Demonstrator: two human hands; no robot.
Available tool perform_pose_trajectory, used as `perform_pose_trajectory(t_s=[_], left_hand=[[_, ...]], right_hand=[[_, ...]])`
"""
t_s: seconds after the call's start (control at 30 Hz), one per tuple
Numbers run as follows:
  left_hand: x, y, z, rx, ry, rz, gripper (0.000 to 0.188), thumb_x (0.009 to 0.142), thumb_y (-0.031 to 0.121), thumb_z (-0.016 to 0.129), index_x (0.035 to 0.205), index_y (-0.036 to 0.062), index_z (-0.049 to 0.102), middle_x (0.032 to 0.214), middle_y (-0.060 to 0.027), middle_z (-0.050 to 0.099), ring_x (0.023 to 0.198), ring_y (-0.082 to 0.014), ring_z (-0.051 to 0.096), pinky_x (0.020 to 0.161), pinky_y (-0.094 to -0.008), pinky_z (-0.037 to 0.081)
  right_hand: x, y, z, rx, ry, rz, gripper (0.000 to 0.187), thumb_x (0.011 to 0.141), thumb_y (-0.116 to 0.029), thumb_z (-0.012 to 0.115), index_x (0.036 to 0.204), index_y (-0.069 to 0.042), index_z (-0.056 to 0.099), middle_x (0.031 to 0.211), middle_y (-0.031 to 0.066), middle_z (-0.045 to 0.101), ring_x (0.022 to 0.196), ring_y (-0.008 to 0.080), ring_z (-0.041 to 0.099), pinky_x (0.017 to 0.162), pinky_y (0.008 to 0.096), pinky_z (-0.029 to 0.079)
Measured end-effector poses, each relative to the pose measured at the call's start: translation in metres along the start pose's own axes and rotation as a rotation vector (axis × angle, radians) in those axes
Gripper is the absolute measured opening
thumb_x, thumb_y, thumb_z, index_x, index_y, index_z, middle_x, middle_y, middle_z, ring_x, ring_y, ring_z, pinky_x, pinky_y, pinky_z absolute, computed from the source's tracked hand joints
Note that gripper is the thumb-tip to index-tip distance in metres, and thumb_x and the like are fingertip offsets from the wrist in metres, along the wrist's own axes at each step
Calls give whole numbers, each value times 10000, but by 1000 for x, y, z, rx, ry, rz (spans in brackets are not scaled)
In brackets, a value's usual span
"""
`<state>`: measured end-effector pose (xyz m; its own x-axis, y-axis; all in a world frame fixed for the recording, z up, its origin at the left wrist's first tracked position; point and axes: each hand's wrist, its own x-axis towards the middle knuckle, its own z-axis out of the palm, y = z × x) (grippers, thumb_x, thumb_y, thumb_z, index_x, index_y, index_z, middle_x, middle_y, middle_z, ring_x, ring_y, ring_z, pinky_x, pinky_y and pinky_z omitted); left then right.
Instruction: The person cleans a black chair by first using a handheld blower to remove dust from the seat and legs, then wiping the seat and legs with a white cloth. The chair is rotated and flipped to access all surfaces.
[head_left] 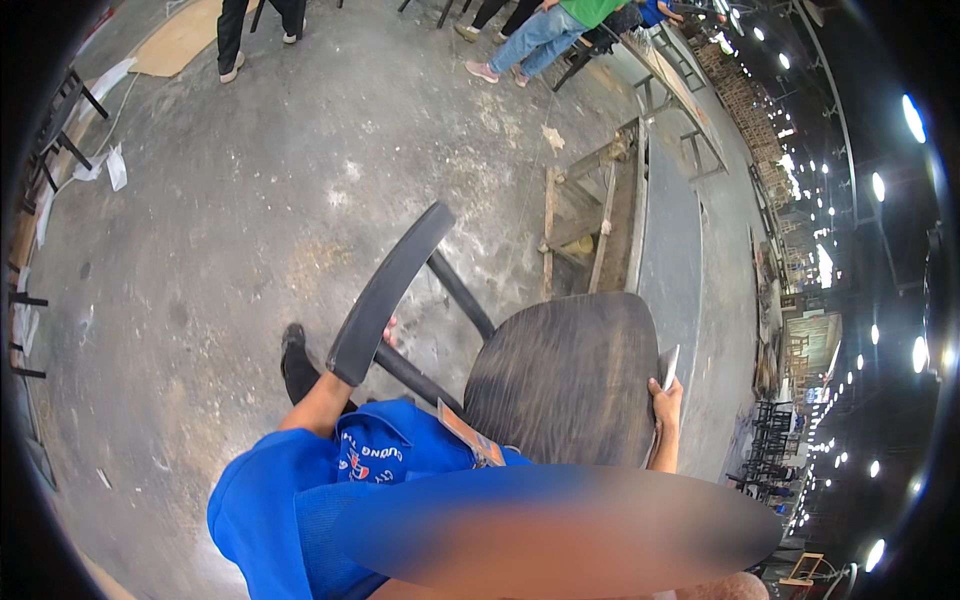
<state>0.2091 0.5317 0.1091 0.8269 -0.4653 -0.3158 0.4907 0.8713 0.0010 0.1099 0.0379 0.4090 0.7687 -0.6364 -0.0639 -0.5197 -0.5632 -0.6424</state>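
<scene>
Chair of dark wood (510, 360), with a rounded, brown-streaked seat (570, 380) and a curved black backrest (395, 290), lies between the two grips. The left grip (390, 331) is at the backrest's near end, mostly hidden behind it, so how tightly it closes I cannot tell. The right grip (667, 400) pinches a thin white flat piece (670, 362) beside the seat's right edge; whether piece and seat touch is unclear. From the left grip the chair's long axis runs rightward along two black posts (460, 290) to the seat, to which the right grip is nearer. Ahead of the right grip stretches a grey-topped table (670, 240); whether it bears the chair I cannot tell. Stained grey concrete floor (230, 200) spreads ahead of the left grip; bright lamps (920, 355) shine far right of both.
</scene>
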Motion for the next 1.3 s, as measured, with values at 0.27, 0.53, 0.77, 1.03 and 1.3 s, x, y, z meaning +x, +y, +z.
perform_pose_trajectory(t_s=[0.27,0.53,0.77,1.03,1.3], left_hand=[[-36,214,-42,-231,-206,272,295,892,156,559,1152,21,533,1061,-166,545,811,-193,602,799,-362,482],[-186,365,-82,-26,313,990,309,863,180,588,1128,21,566,891,-182,634,656,-204,589,700,-343,484],[-265,446,-159,589,512,1304,329,869,186,586,1155,28,549,887,-170,632,667,-198,592,698,-334,487],[-295,487,-222,731,620,1326,312,884,187,566,1157,43,523,856,-122,626,671,-193,590,697,-328,492],[-250,369,-238,551,986,937,205,883,224,569,980,43,570,746,-101,601,618,-169,569,627,-319,485]], right_hand=[[25,-200,208,-248,-217,-197,339,795,-38,628,1115,51,561,969,64,623,888,146,543,828,284,425],[29,-315,509,-210,-467,-617,450,850,-128,593,1284,-71,486,1239,207,536,1157,342,512,966,355,394],[-30,-341,814,214,-759,-750,546,863,-5,529,1373,-129,379,1382,153,417,1261,305,420,1035,346,338],[-114,-308,977,-182,-1129,-625,505,874,-255,558,1344,-146,408,1157,221,545,1072,365,536,901,433,439],[-103,-194,780,-68,-994,-322,541,866,-428,562,1218,-30,462,1118,225,565,1037,331,550,863,404,420]])
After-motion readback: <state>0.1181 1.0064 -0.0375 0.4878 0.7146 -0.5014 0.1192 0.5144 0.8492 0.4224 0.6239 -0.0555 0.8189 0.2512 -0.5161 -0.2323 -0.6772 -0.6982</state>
